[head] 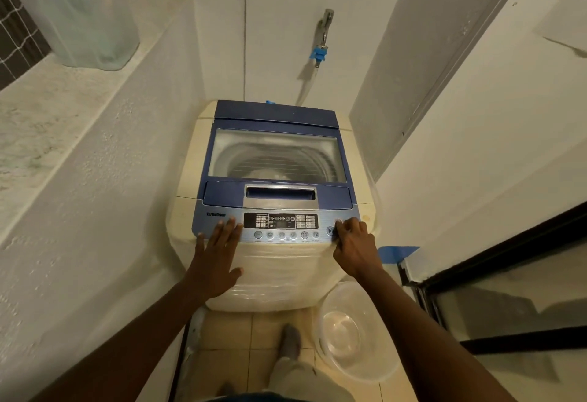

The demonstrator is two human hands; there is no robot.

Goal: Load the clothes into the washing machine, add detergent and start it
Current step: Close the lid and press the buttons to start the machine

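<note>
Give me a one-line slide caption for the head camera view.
Lid shut on the washing machine: left hand rests flat on its front edge, right hand at the start button.

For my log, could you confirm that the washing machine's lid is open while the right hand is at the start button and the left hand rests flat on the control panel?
Not quite: the head view shows the washing machine's lid closed. The right hand is at the start button, and the left hand rests flat on the control panel.
</note>
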